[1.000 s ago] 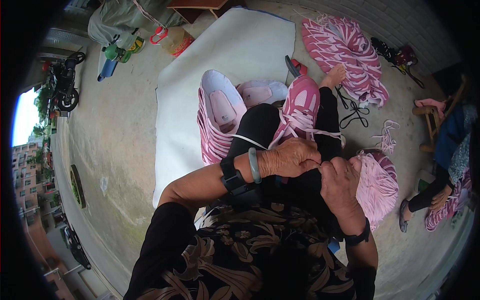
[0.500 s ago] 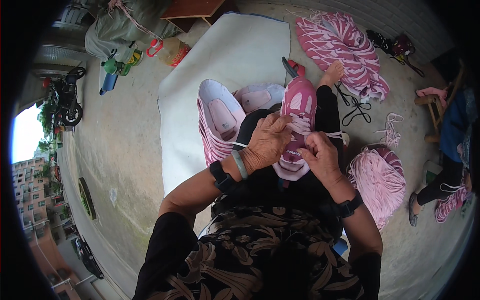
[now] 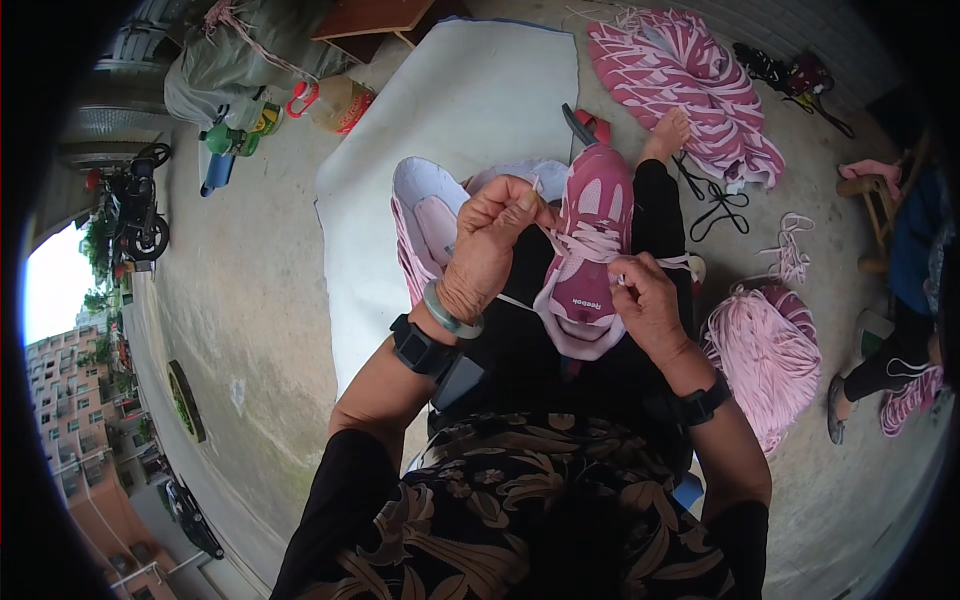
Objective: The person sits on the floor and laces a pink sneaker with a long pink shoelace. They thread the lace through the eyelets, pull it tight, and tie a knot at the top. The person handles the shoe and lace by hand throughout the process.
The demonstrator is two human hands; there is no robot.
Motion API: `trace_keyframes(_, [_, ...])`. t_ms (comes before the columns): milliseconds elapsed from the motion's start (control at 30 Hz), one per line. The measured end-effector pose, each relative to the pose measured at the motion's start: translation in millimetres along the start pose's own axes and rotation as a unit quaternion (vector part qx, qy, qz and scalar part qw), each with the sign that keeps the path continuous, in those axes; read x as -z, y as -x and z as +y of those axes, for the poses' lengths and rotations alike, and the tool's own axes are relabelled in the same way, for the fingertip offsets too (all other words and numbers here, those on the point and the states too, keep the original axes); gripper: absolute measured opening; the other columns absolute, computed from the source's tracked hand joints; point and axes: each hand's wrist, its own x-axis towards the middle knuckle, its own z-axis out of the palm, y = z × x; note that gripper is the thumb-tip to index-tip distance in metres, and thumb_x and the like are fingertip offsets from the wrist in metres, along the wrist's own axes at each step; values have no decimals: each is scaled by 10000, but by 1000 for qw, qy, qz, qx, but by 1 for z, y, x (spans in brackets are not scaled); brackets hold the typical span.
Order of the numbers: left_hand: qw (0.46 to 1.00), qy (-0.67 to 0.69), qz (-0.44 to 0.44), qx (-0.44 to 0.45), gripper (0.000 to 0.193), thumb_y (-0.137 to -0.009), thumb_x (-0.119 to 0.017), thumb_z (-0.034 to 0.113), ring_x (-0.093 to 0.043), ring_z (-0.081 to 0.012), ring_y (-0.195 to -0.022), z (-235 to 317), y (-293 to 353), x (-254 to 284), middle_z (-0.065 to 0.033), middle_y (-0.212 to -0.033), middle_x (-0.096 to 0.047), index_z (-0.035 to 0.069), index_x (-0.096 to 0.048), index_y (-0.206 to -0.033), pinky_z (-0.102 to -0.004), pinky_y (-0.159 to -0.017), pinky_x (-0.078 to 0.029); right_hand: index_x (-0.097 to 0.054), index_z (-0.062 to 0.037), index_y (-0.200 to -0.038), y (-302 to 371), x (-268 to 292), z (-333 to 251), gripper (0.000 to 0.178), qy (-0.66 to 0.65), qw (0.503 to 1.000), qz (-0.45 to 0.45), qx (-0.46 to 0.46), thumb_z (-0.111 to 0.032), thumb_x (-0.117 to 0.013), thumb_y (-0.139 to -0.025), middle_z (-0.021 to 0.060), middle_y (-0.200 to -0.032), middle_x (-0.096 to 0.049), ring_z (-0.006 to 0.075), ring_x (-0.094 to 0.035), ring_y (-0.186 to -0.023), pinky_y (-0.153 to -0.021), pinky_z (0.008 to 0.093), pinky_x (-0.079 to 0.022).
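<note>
Left hand: the person's bare left hand (image 3: 495,235) is raised just left of the shoe, its grip pinched closed at thumb and forefinger on a flat, pale pink fabric lace (image 3: 548,238).
Right hand: the bare right hand (image 3: 648,308) is at the right edge of the shoe, fingers curled inward; a small white bit shows at the fingertips, but whether this grip is closed on anything cannot be told.
Shoe: a deep-pink and pale-pink sneaker (image 3: 580,285) lies between the two hands over the person's lap, toe pointing away, opening toward the body, laces crossed over its upper part.
Wrists: a pale green, smooth round bangle (image 3: 452,316) and a black strapped device (image 3: 418,347) circle the left; another black band (image 3: 700,402) circles the right.
Stack: pink, white-lined nested shoe uppers (image 3: 412,190) stand on a broad white sheet (image 3: 450,100) on the floor, partly hidden by the left hand.
Laces: a thick pale pink bundle of strands (image 3: 762,345) sits to the right of the person's legs.
Heap: pink-and-white laced uppers (image 3: 685,85) lie beside a bare foot (image 3: 668,135).
Right edge: another person's black-trousered leg (image 3: 880,380) shows near a wooden chair (image 3: 885,225).
</note>
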Motion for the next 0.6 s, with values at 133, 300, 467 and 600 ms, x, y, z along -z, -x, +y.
trace_keyframes(133, [962,-245,-115,30,66,-882,-525,52,-557,-148,-718,-8,1,3,-24,-743,-559,35,-585,-860,-287,-717,-468,-548,-87,-888,1,1,-1,255,-7,1000,-13,-23,55,-554,-676,77,-810,-520,256,-555,-682,-591,317,-456])
trace_keyframes(300, [714,-650,-225,-134,146,-669,-632,45,-527,-255,-908,-27,18,-11,-55,-987,-539,32,-616,-813,-368,-764,-424,-556,-86,-890,0,2,-4,228,1,999,-20,-28,24,-580,-691,76,-822,-526,250,-564,-685,-590,318,-462])
trace_keyframes(467, [667,-691,-201,-192,175,-663,-601,33,-379,-342,-1118,-33,18,-8,-101,-1218,-420,-1,-600,-834,-462,-901,-321,-555,-79,-894,1,0,-3,200,41,999,1,13,-55,-625,-708,77,-842,-537,252,-581,-727,-611,330,-481])
trace_keyframes(600, [681,-690,-162,-183,184,-635,-601,33,-371,-359,-1119,-44,19,-9,-120,-1227,-414,6,-606,-817,-478,-901,-320,-547,-76,-898,0,-2,-1,200,85,995,13,48,-78,-630,-716,79,-853,-540,266,-581,-737,-628,341,-483])
